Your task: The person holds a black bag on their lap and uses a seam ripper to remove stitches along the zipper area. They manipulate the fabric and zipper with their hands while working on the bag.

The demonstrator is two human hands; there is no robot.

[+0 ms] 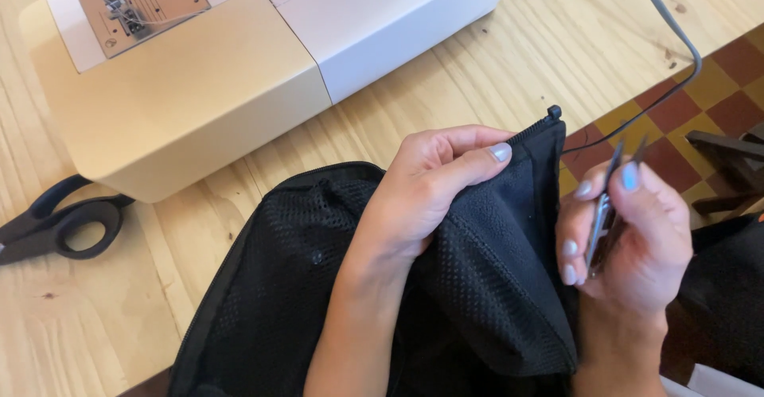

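My left hand (434,186) pinches the upper edge of a black mesh fabric piece (493,286) next to its zipper, whose end stop (554,112) points toward the table. My right hand (629,238) is closed around small metal thread snips (609,198), with the two dark tips pointing up just right of the fabric's edge. The fabric drapes from the table edge down over my lap.
A white and cream sewing machine (199,71) stands on the wooden table (477,71) at the back. Black-handled scissors (60,226) lie at the left. A grey cable (676,31) runs off the table's right side over a checkered tile floor (716,87).
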